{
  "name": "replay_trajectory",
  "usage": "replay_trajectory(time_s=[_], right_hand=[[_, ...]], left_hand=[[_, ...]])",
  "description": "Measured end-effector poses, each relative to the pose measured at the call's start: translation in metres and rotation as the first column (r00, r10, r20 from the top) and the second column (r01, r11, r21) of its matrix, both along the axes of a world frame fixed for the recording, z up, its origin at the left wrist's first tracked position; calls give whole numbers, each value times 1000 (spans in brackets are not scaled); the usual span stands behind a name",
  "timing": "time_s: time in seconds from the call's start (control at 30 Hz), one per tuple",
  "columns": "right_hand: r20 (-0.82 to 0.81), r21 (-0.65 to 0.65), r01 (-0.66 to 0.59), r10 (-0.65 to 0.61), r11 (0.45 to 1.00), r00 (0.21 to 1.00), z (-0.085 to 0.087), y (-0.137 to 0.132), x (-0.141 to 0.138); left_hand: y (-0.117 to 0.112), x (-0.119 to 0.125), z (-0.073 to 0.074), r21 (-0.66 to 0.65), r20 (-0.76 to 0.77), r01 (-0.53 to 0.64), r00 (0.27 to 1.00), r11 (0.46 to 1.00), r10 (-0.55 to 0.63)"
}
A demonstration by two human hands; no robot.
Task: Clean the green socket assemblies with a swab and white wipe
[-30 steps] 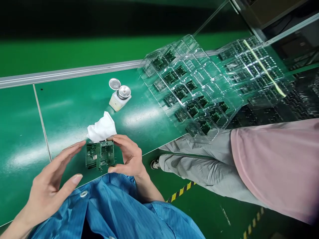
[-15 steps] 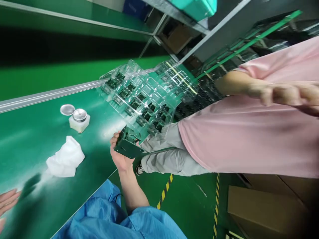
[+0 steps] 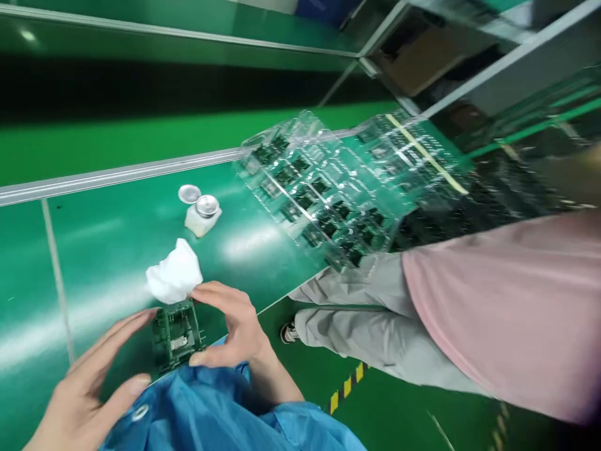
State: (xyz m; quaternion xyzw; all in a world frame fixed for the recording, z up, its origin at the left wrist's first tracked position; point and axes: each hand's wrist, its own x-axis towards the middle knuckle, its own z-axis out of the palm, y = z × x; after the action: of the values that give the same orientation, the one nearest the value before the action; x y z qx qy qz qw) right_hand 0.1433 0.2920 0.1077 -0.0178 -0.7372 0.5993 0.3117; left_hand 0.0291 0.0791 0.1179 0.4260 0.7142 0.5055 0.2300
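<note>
A box-shaped green circuit board assembly [image 3: 181,338] rests at the front edge of the green table, its open frame facing up. My right hand [image 3: 235,326] grips its right side, index finger at the far corner and thumb at the near one. On the other side, my left hand [image 3: 89,382] is open, thumb and fingers apart; its fingertips reach the assembly's left edge, and whether they touch I cannot tell. Just beyond the assembly lies a crumpled white cloth [image 3: 174,274]. Behind that stands a small white dispenser bottle [image 3: 203,216] with a metal top, its round lid [image 3: 189,193] tipped back.
Clear plastic trays [image 3: 310,188] with several dark green parts in their pockets sit at the table's right end. A person in a pink shirt [image 3: 507,300] and grey trousers stands close by on the right. A metal rail [image 3: 141,171] runs along the table's back.
My right hand has brought the board assembly left and down to the table's front edge beside the cloth. My left hand has come in from the left edge. The view has shifted left.
</note>
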Motion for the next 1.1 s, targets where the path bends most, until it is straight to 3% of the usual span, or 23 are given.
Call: replay_trajectory(time_s=[0.07,0.23,0.33,0.43,0.6,0.77,0.9,0.97,1.07,1.1], right_hand=[[-68,193,-6,19,981,998,12,-4,-3],[-127,368,7,42,930,991,19,-13,-5],[-122,533,34,37,845,992,18,-15,-5],[-148,641,85,15,762,989,19,-16,-6],[-271,698,185,16,692,963,21,-17,-12],[-295,710,212,10,672,955,22,-16,-15],[-298,721,224,1,655,955,18,-17,-14],[-277,729,209,1,651,961,13,-22,-11],[-256,752,166,50,638,965,2,-32,-5],[-235,770,136,78,624,969,-2,-33,-3]], left_hand=[[10,1,9,-35,-134,19,991,999,-23],[23,-5,19,99,-320,37,947,994,-3],[19,-12,16,239,-429,92,903,967,21],[12,-20,9,285,-544,181,839,941,3],[3,-30,-1,298,-643,172,763,939,65],[6,-35,-3,313,-742,207,662,927,103],[1,-34,-3,314,-691,208,719,926,72],[-7,-34,-6,254,-644,202,765,946,10],[-16,-38,-25,72,-599,232,788,970,-144],[-17,-39,-35,116,-624,234,773,965,-112]])
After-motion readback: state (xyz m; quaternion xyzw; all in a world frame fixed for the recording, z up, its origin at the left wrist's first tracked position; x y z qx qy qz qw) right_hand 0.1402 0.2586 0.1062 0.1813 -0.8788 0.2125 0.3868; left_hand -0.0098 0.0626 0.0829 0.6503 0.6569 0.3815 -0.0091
